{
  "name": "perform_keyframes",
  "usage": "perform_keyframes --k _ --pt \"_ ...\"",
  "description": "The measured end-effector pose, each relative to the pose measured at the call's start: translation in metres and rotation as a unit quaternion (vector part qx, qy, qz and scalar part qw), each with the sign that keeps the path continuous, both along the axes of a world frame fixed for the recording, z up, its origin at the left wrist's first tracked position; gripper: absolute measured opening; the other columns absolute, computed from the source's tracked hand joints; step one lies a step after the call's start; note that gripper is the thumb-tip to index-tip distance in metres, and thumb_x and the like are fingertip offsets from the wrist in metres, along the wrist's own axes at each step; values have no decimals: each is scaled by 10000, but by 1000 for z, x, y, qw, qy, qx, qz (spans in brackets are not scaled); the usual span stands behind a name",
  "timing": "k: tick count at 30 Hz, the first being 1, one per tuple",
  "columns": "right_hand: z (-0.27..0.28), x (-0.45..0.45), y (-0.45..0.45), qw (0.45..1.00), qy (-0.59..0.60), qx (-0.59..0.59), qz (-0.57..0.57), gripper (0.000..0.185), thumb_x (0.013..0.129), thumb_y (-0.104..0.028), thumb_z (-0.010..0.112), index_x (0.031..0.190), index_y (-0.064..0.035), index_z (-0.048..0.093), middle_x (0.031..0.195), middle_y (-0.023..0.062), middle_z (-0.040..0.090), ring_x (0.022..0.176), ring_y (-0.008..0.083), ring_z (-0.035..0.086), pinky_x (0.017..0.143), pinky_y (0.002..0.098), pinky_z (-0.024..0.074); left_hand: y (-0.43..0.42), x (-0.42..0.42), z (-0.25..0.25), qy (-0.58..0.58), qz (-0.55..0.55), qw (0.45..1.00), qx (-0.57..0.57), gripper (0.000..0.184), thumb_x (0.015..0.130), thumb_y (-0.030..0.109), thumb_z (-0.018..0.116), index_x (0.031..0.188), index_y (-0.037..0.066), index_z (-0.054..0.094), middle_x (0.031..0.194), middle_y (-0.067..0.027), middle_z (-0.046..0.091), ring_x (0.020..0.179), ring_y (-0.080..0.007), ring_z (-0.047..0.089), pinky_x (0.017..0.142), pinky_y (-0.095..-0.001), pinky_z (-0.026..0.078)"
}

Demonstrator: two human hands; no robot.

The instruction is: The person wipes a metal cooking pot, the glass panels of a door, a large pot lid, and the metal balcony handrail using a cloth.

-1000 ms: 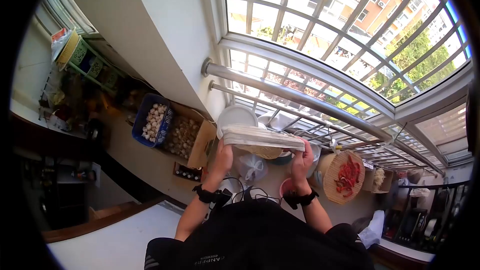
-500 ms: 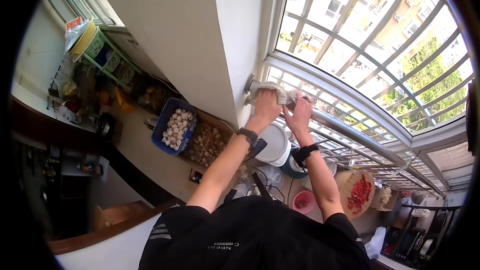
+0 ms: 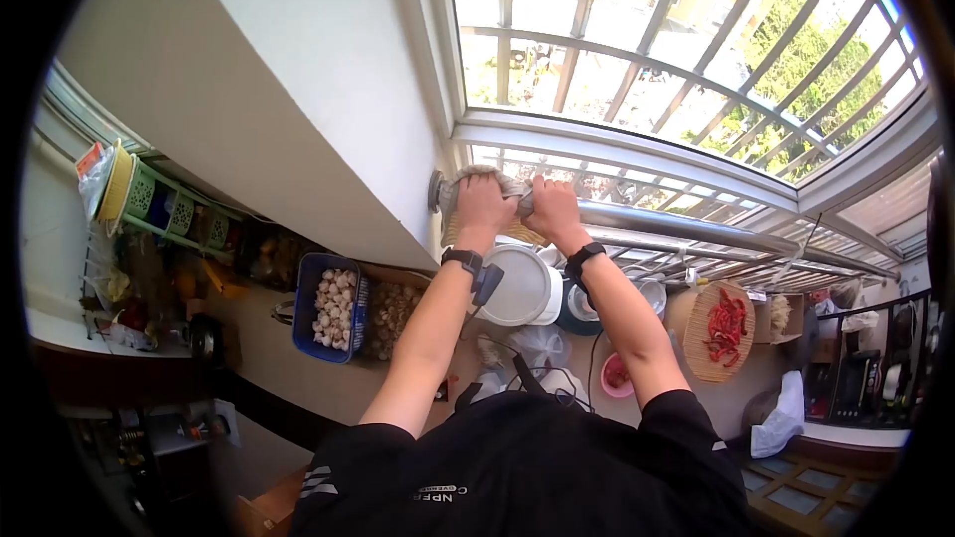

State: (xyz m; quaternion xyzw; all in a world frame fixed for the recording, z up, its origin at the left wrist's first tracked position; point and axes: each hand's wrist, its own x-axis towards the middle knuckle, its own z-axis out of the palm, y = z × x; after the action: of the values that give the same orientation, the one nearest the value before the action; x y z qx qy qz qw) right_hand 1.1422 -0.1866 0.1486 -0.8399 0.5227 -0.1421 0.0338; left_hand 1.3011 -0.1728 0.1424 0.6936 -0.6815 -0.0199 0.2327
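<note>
Both hands are at the wall end of a thick metal rail (image 3: 676, 225) below the window. A light grey cloth (image 3: 516, 189) is draped over the rail there. My left hand (image 3: 484, 205) presses down on the cloth, its fingers curled over the top. Close beside it, my right hand (image 3: 553, 209) is wrapped around the cloth's right end, thumb towards the left hand. The undersides of the fingers are hidden behind the rail. Below the hands stands a white lidded bucket (image 3: 517, 286).
To the left are a blue basket of garlic (image 3: 306, 313) and a box of brownish bulbs (image 3: 394, 314). A round woven tray of red chillies (image 3: 701, 363) lies right. A pink bowl (image 3: 617, 378) sits on the floor. Window bars (image 3: 637, 68) rise ahead.
My view has turned, so the rail and window sit further left. The right hand's fingers, raised and loose before, now close over the cloth. The left hand stays on it.
</note>
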Motion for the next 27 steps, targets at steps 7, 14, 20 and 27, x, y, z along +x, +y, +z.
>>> perform_keyframes --k 7,14,20,27 --pt "-6 -8 1 998 -55 -11 27 451 619 -210 764 993 -28 588 905 162 679 890 316 662 824 398 496 -11 3 9 -71 -1 994 80 498 819 459 622 903 -19 733 969 -215 715 976 -358 652 961 -422 446" --pt "-28 -46 20 976 -114 -183 37 540 695 -113 700 1196 -7 529 1006 142 591 1008 295 571 948 393 423 2 -16 -11 -119 -104 987 19 450 939 349 479 1147 -5 663 1190 -200 633 1154 -383 529 1030 -484 358" --pt "-24 -162 21 979 -178 -98 3 542 704 -149 719 1192 -36 512 1000 132 591 1014 289 574 955 384 422 -1 -146 -18 -165 -184 967 66 431 887 307 520 1034 -66 678 1140 -250 621 1143 -400 501 1011 -504 336" --pt "-35 -378 31 970 -105 -188 -110 420 728 -75 653 1132 -59 540 1042 117 586 1049 296 563 978 393 431 -15 -373 -12 -136 -327 933 69 493 908 361 503 992 -90 683 1099 -287 630 1100 -401 522 989 -515 339"
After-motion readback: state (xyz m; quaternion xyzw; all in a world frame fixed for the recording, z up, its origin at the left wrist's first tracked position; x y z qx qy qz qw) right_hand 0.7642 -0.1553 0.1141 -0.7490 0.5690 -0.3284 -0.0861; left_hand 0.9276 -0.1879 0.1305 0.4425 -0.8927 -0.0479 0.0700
